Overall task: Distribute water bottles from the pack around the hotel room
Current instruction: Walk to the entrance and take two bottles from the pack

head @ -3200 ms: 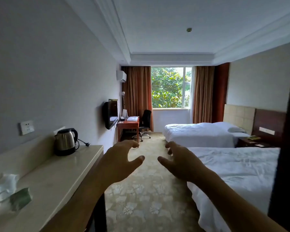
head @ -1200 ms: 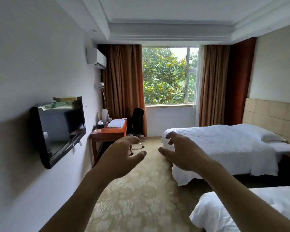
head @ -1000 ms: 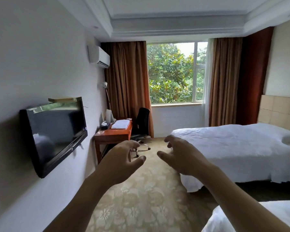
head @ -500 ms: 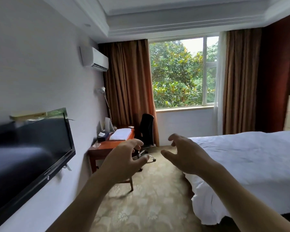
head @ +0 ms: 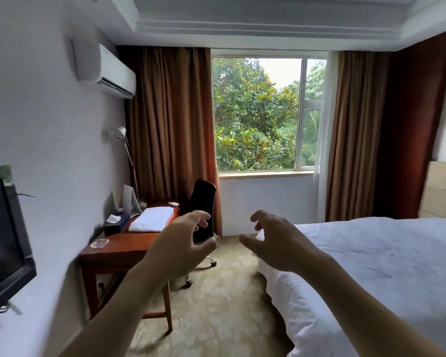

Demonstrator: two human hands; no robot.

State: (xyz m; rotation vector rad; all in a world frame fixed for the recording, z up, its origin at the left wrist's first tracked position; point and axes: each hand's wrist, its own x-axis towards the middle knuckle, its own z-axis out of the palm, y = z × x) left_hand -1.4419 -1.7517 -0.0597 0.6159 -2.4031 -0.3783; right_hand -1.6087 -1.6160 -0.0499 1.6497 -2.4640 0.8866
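Note:
No water bottle or pack shows in this view. My left hand [head: 182,247] is stretched out in front of me, fingers curled and apart, holding nothing. My right hand [head: 276,244] is held out beside it, also empty with its fingers spread. Both hover in the air over the carpet, between the wooden desk [head: 119,249] on the left and the white bed [head: 381,269] on the right.
On the desk lie a folded white towel [head: 152,219], a dark tissue box [head: 116,224] and a glass ashtray [head: 99,244]. A black office chair [head: 204,207] stands at the desk's far end. A wall television [head: 3,243] juts out at left. Patterned carpet [head: 224,305] runs toward the window [head: 265,114].
I have moved further into the room toward the window; the desk and bed are nearer and the television has slid to the left edge. Both hands remain held out and empty.

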